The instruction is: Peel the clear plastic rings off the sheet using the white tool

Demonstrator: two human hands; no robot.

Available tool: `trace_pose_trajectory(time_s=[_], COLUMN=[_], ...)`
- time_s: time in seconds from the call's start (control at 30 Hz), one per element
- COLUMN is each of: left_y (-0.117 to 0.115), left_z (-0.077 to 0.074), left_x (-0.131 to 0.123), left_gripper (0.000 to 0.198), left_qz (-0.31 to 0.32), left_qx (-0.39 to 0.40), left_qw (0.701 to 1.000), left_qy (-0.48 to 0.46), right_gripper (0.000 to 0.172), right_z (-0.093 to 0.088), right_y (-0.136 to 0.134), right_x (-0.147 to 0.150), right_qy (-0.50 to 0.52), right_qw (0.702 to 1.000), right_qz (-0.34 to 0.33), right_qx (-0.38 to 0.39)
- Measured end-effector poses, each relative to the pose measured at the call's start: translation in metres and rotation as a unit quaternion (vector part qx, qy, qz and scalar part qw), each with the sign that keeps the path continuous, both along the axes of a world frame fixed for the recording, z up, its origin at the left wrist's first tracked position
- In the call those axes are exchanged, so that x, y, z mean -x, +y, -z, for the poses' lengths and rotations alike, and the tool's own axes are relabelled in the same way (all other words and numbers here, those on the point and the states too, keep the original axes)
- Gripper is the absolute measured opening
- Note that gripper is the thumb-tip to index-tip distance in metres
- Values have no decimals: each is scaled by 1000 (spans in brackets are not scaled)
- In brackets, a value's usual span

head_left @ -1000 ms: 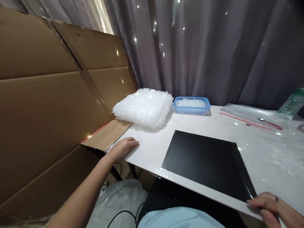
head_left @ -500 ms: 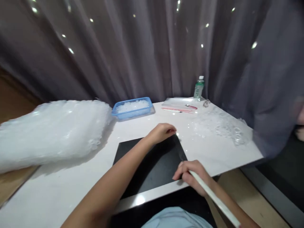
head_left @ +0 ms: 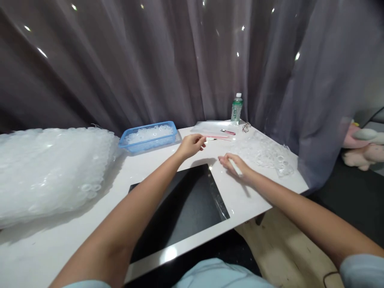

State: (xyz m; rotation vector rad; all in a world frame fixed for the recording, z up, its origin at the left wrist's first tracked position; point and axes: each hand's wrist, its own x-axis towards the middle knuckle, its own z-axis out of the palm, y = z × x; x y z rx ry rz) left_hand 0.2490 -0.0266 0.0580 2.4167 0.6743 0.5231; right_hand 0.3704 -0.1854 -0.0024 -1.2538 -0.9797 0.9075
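Note:
My left hand (head_left: 192,145) is raised over the far side of the table, its fingers curled together. Whatever it may hold is hidden or too small to name. In view, its fingertips overlap the near end of a pink strip (head_left: 219,137) by a clear plastic bag (head_left: 207,127); contact cannot be told. My right hand (head_left: 235,163) is closed around a slim white stick (head_left: 236,168), which points back toward me. It hovers right of a black flat mat (head_left: 192,204), whose right edge has a shiny clear strip along it.
A big bag of white plastic rings (head_left: 54,172) fills the left side. Behind stands a blue basket (head_left: 147,138) of small white pieces. A pink-handled tool (head_left: 228,132), a water bottle (head_left: 237,109) and loose clear rings (head_left: 270,154) lie at the right. A grey curtain (head_left: 168,60) hangs behind.
My left hand has moved away from the mat's far corner toward the pink strip. My right hand has left the mat's near right corner and reached forward, still with the white stick. The view has shifted right.

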Motion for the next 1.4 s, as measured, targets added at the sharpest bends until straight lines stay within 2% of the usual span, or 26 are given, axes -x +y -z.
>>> trace_pose_trajectory(time_s=[0.07, 0.17, 0.23, 0.33, 0.4, 0.5, 0.57, 0.63, 0.7, 0.73, 0.8, 0.87, 0.93, 1.03, 1.1, 1.13, 1.17, 1.27, 1.33, 1.4], left_y=[-6, -25, -38, -55, -68, -92, -102, -101, -90, -83, -70, -60, -57, -59, -62, -64, -66, -69, -67, -65], left_z=[4, 24, 39, 58, 65, 71, 69, 64, 56, 53, 47, 47, 50, 58, 62, 64, 65, 65, 66, 67], left_x=[21, 39, 36, 11, -13, -47, -64, -73, -71, -66, -51, -35, -24, -28, -42, -50, -57, -71, -66, -51], left_gripper=[44, 65, 80, 87, 86, 70, 58, 52, 48, 46, 51, 86, 114, 121, 118, 112, 106, 83, 67, 64], left_qz=[15, 44, -2, -86, -92, -5, 29, 32, 36, 53, 124, 216, 249, 244, 247, 243, 232, 174, 114, 22], left_qx=[-64, -157, -165, -118, -96, -78, -31, 10, 19, 10, -26, -74, -110, -141, -163, -173, -179, -171, -167, -176], left_qw=[993, 953, 942, 935, 940, 970, 990, 999, 998, 997, 992, 969, 947, 939, 940, 943, 948, 967, 977, 979], left_qy=[96, 255, 292, 324, 315, 230, 136, 26, -48, -55, -11, 91, 173, 196, 168, 147, 124, 72, 68, 95], right_gripper=[37, 35, 33, 30, 30, 32, 34, 35, 38, 39, 40, 39, 38, 39, 40, 40, 41, 41, 43, 45], right_z=[-15, -41, -51, -43, -24, 7, 19, 20, 12, 7, -4, -9, -6, 11, 21, 23, 22, 9, -3, -12], right_y=[5, 1, -12, -44, -67, -90, -93, -88, -79, -76, -72, -75, -81, -86, -83, -80, -76, -68, -69, -73], right_x=[-22, -50, -60, -55, -40, -22, -25, -40, -60, -67, -73, -64, -44, -17, -14, -17, -23, -49, -63, -70], right_qy=[-2, -42, -50, 11, 80, 130, 127, 104, 81, 69, 55, 66, 124, 198, 176, 149, 119, 41, -11, -104], right_qw=[999, 996, 996, 1000, 996, 980, 973, 983, 993, 994, 992, 989, 986, 978, 978, 982, 987, 999, 998, 992], right_qz=[29, 55, 51, 18, -25, -153, -190, -151, -75, -35, 25, 45, 31, -44, -108, -118, -107, -6, 45, 57], right_qx=[-21, -59, -45, 8, 14, 9, 7, -12, -49, -72, -110, -122, -105, -47, -5, 8, 14, -18, -50, -51])
